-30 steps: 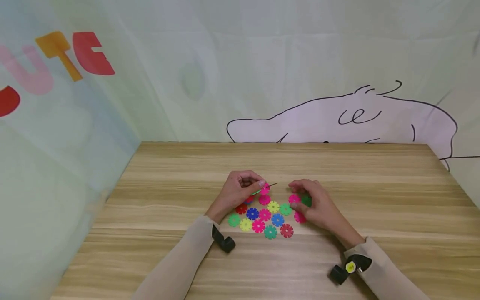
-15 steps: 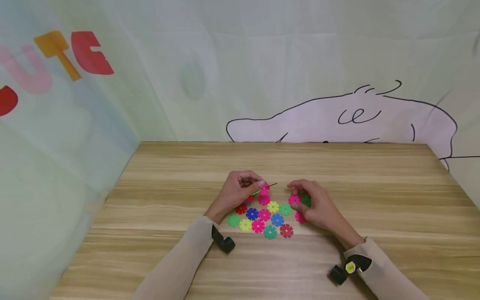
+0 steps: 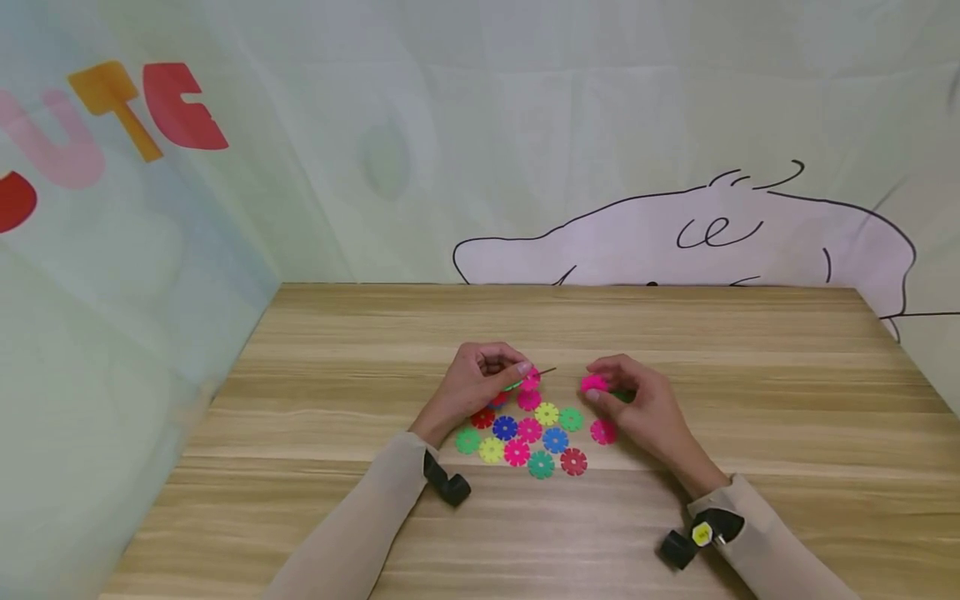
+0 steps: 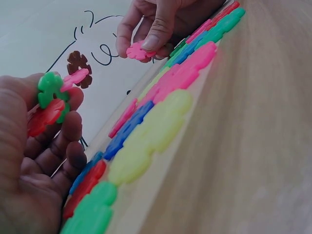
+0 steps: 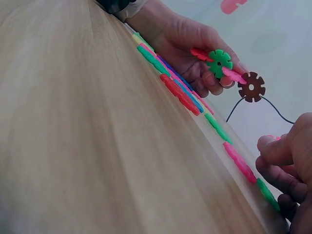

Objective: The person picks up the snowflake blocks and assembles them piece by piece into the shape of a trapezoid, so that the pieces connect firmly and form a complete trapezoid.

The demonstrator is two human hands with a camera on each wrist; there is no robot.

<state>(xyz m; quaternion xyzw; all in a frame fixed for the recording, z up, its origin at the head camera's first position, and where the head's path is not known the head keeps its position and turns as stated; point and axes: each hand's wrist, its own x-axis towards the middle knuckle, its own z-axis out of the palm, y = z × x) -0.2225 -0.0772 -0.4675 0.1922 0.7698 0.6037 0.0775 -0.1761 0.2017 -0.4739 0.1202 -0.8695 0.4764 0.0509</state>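
My left hand [image 3: 480, 379] pinches a small chain of slotted plastic snowflake discs. In the right wrist view the chain runs from a red disc [image 5: 199, 53] through a green disc [image 5: 219, 63] and a pink disc [image 5: 233, 74] to a brown disc [image 5: 251, 87] at its free end. From the head, the brown one appears edge-on as a thin dark line. My right hand [image 3: 645, 408] pinches a single loose pink disc [image 4: 138, 50] between thumb and fingers, apart from the chain. Below both hands, more discs lie flat; a dark green disc [image 3: 622, 397] is partly hidden by the right hand.
Several coloured discs spread over the wooden table [image 3: 360, 333], among them a yellow disc [image 3: 492, 450], a blue disc [image 3: 556, 440], a red disc [image 3: 573, 462] and a pink disc [image 3: 603, 432]. A printed cloth backdrop [image 3: 337, 167] stands behind the table's far edge.
The right hand has picked up a pink disc from the table, lifting it slightly and shifting a little right. The left hand and its chain stay nearly still.
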